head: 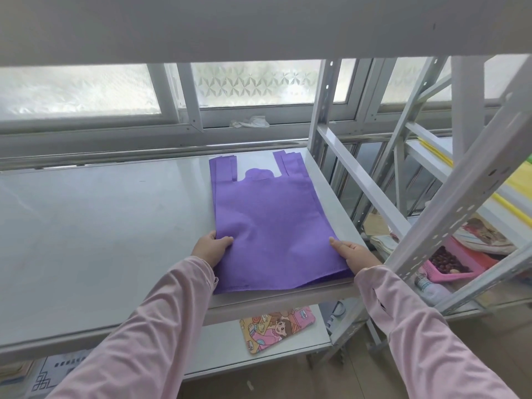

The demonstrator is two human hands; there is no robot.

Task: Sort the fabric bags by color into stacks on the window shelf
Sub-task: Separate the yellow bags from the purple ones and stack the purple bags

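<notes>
A stack of purple fabric bags [267,217] lies flat at the right end of the grey window shelf [100,231], handles pointing toward the window. My left hand [211,247] grips the stack's near left corner, thumb on top. My right hand [355,253] holds the near right corner, with its thumb lying on the cloth. Both sleeves are pink. Yellow bags [515,180] lie on the neighbouring rack at the far right, partly hidden by its posts.
An upper shelf [259,24] hangs close overhead. Slanted rack posts [449,214] stand just right of the stack. A cartoon-printed pouch [276,328] lies on the lower shelf. A pink basket [457,263] and a bottle sit lower right. A crumpled white rag [250,121] rests on the window sill.
</notes>
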